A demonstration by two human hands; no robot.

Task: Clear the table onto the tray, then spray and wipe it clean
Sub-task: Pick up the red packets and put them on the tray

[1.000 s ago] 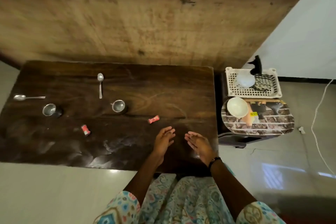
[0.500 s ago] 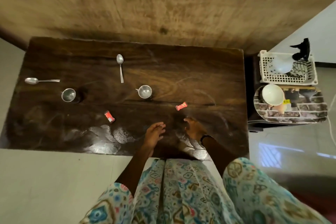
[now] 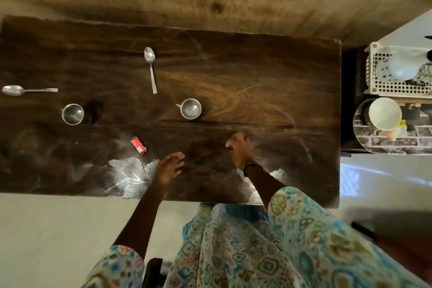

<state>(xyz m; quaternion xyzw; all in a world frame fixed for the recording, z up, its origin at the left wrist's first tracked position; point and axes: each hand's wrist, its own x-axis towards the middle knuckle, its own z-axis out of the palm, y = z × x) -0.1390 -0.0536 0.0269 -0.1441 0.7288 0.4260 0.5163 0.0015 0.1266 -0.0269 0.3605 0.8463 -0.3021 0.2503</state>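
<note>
The dark wooden table [image 3: 257,72] carries two steel cups [image 3: 73,114] [image 3: 191,108], a spoon [image 3: 149,56] at the back and a second spoon [image 3: 14,90] at the far left. A red wrapper [image 3: 138,144] lies near the front. My right hand [image 3: 239,151], blurred, reaches onto the spot of a second red wrapper, and a bit of red shows at its curled fingertips. My left hand [image 3: 169,167] hovers flat with straight fingers over the front of the table and holds nothing. The brick-patterned tray [image 3: 392,145] stands to the right of the table.
White powdery smears [image 3: 129,170] mark the table's front edge. On the tray sits a white bowl [image 3: 384,113] with small items. Behind it a white plastic basket [image 3: 397,87] holds a pale round thing. A wooden wall runs behind the table.
My right hand has moved forward onto the wrapper right of the middle cup, which is now covered. The left hand has shifted slightly forward. The camera has come closer to the table.
</note>
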